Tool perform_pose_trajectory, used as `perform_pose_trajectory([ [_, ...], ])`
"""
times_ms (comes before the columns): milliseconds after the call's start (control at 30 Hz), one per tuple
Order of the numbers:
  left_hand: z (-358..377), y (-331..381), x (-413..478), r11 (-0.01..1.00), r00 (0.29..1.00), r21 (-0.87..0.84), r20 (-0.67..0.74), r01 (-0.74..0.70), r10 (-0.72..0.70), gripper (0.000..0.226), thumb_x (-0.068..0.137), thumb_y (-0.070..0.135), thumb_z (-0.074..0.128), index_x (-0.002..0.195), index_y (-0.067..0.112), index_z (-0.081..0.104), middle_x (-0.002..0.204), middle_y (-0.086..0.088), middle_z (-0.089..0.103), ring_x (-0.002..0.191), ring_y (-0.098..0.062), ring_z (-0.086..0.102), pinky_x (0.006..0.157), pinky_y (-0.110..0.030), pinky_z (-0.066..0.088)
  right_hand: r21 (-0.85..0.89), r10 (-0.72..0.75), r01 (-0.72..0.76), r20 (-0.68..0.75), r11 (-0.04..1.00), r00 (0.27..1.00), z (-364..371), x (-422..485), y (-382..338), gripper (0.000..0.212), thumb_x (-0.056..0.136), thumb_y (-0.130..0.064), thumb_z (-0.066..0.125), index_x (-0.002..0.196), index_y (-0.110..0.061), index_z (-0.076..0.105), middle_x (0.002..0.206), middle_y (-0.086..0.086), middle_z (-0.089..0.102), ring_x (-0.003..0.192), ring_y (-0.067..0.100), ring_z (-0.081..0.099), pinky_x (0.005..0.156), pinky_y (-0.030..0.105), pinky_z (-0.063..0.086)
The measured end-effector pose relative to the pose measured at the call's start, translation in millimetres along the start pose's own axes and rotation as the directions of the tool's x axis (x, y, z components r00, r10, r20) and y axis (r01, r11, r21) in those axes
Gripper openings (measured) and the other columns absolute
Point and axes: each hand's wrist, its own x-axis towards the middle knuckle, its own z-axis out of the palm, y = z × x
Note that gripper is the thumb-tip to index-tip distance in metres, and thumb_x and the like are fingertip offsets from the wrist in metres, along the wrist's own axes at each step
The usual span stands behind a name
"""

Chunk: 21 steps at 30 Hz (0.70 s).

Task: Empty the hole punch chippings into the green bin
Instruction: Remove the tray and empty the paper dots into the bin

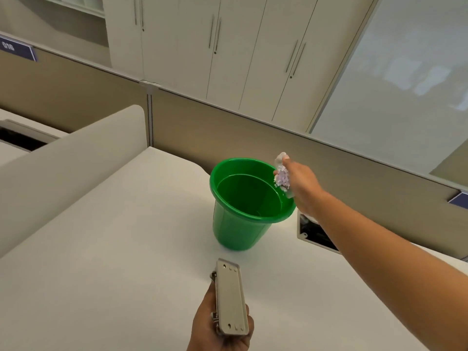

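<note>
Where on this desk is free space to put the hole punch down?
Bare desk lies left of the green bin, up to the white divider, and between the bin and the left hand. It is crowded right of the bin: the right arm and cable hatch.

Head cam looks fwd and down, tilted, close over desk [114, 249].

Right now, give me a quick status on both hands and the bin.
Left hand gripping hole punch, low over desk. Right hand holding chip tray tilted at green bin rim. Nothing blocking the bin.
</note>
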Motion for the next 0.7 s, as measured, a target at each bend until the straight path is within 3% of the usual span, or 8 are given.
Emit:
perform_pose_trajectory([
  [33, -2, 1, 1, 1.0, 1.0, -0.007, -0.01, 0.002, -0.002, 0.052, 0.081, 0.046, 0.055, 0.051, 0.006, 0.069, 0.037, -0.007, 0.048, 0.026, -0.021, 0.045, 0.029, -0.024, 0.039, -0.241, -0.089, 0.102, 0.062, 0.965, 0.994, 6, 3, 2, 0.056, 0.097, -0.052, 0.042, 0.131, -0.01, 0.057, 0.132, 0.013, 0.063, 0.107, 0.024, 0.059, 0.092, 0.039, 0.043],
  [100, -6, 5, 1, 1.0, 1.0, -0.011, -0.018, -0.011, 0.01, 0.056, 0.087, 0.046, 0.051, 0.052, 0.007, 0.07, 0.038, -0.007, 0.049, 0.026, -0.021, 0.046, 0.029, -0.024, 0.04, -0.556, -0.186, 0.294, 0.244, 0.778, 0.952, 16, 8, 8, 0.053, 0.1, -0.048, 0.038, 0.137, -0.013, 0.053, 0.145, 0.006, 0.054, 0.125, 0.025, 0.053, 0.102, 0.032, 0.034],
  [167, -8, 7, 2, 0.999, 0.999, -0.007, -0.022, -0.035, 0.035, 0.058, 0.092, 0.046, 0.048, 0.053, 0.008, 0.071, 0.039, -0.006, 0.051, 0.028, -0.02, 0.048, 0.029, -0.024, 0.042, -0.648, -0.19, 0.358, 0.316, 0.672, 0.929, 22, 13, 13, 0.05, 0.101, -0.042, 0.038, 0.142, -0.014, 0.048, 0.15, 0.002, 0.048, 0.136, 0.024, 0.045, 0.1, 0.022, 0.027],
  [300, -11, 9, 2, 0.998, 0.997, -0.003, -0.038, -0.069, 0.069, 0.058, 0.093, 0.046, 0.048, 0.055, 0.01, 0.073, 0.042, -0.006, 0.055, 0.03, -0.019, 0.052, 0.03, -0.025, 0.044, -0.66, -0.201, 0.365, 0.313, 0.656, 0.928, 25, 18, 17, 0.051, 0.101, -0.041, 0.04, 0.144, -0.014, 0.046, 0.151, 0.002, 0.046, 0.139, 0.023, 0.041, 0.101, 0.02, 0.024],
  [433, -9, 9, 3, 0.997, 0.996, 0.001, -0.032, -0.078, 0.078, 0.059, 0.094, 0.046, 0.046, 0.055, 0.011, 0.073, 0.042, -0.005, 0.054, 0.03, -0.018, 0.05, 0.03, -0.025, 0.043, -0.563, -0.193, 0.333, 0.294, 0.756, 0.936, 20, 16, 16, 0.05, 0.101, -0.041, 0.041, 0.142, -0.013, 0.047, 0.15, 0.003, 0.047, 0.134, 0.023, 0.046, 0.105, 0.025, 0.029],
  [567, -8, 7, 6, 0.996, 0.996, -0.008, -0.027, -0.087, 0.087, 0.06, 0.095, 0.045, 0.045, 0.054, 0.011, 0.072, 0.039, -0.004, 0.051, 0.027, -0.018, 0.047, 0.027, -0.024, 0.04, -0.165, 0.053, -0.02, 0.198, 0.986, 0.979, 11, 15, 11, 0.055, 0.098, -0.04, 0.047, 0.139, -0.003, 0.047, 0.123, 0.014, 0.063, 0.103, 0.025, 0.059, 0.094, 0.04, 0.047],
  [633, -8, 6, 6, 0.997, 0.997, -0.007, -0.027, -0.079, 0.078, 0.061, 0.095, 0.045, 0.045, 0.053, 0.009, 0.072, 0.039, -0.005, 0.051, 0.027, -0.019, 0.047, 0.026, -0.026, 0.04, 0.026, 0.117, -0.126, 0.22, 0.992, 0.968, 3, 14, 8, 0.052, 0.099, -0.034, 0.047, 0.139, -0.001, 0.043, 0.115, 0.017, 0.065, 0.094, 0.025, 0.062, 0.084, 0.036, 0.05],
  [700, -8, 6, 6, 0.997, 0.997, 0.0, -0.03, -0.076, 0.076, 0.061, 0.095, 0.045, 0.046, 0.053, 0.008, 0.071, 0.039, -0.006, 0.051, 0.028, -0.019, 0.047, 0.026, -0.025, 0.041, 0.096, 0.139, -0.167, 0.246, 0.981, 0.959, -2, 13, 5, 0.052, 0.099, -0.032, 0.048, 0.14, -0.001, 0.042, 0.115, 0.017, 0.065, 0.095, 0.024, 0.062, 0.08, 0.034, 0.051],
])
